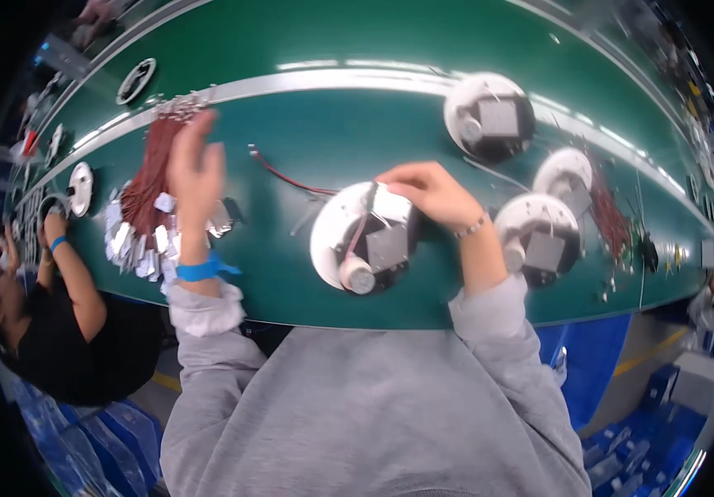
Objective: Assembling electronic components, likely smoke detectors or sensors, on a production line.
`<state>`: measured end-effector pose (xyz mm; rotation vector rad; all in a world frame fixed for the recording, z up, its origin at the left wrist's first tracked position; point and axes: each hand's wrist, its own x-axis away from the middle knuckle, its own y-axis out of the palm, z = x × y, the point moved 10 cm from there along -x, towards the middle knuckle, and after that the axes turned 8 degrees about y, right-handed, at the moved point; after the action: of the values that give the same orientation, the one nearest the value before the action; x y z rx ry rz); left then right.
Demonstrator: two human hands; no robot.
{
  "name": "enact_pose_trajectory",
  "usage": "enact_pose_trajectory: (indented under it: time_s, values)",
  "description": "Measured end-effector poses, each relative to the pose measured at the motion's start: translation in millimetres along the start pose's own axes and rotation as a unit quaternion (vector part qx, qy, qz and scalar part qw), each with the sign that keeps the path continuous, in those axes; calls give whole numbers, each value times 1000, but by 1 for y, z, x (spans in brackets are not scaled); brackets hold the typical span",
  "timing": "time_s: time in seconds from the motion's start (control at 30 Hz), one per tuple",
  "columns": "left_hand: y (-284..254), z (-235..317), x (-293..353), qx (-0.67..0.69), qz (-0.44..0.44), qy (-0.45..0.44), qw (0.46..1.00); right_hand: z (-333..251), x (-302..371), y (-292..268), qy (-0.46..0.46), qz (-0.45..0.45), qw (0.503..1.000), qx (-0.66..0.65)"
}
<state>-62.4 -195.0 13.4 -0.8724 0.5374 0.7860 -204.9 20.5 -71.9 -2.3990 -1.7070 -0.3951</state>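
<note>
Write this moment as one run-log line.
left hand: blurred, by red wire bundle; right hand: touching round white housing; red lead: extending left from housing

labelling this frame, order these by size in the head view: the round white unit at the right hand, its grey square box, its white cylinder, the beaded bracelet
1. Round white unit
2. Grey square box
3. White cylinder, only somewhat smaller
4. Beaded bracelet

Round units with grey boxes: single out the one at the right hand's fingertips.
The unit in front of the person, right hand at its upper edge, red lead trailing left. The other three units lie farther right, without a hand on them.
</note>
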Motion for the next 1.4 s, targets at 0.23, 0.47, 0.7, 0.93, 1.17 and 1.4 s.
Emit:
enact_pose_trajectory:
  time_s: [0.23,0.47,0.7,0.93,1.17,1.4]
  values:
    - [167,70,53,331,-359,-124,863,15,8,-17,-13,92,996,-3]
    - [112,102,60,375,-409,-215,803,4,17,1,-14,100,995,19]
    - [-89,55,-70,-113,-157,-142,971,23,24,1,2,94,995,-33]
    - [-189,-102,-68,-444,-143,-236,852,19,23,4,3,96,995,-16]
    - [-173,-168,-19,-576,-118,-215,780,21,24,4,-8,107,994,-9]
    - [-152,-158,-11,-599,-223,-183,747,21,21,18,0,70,996,51]
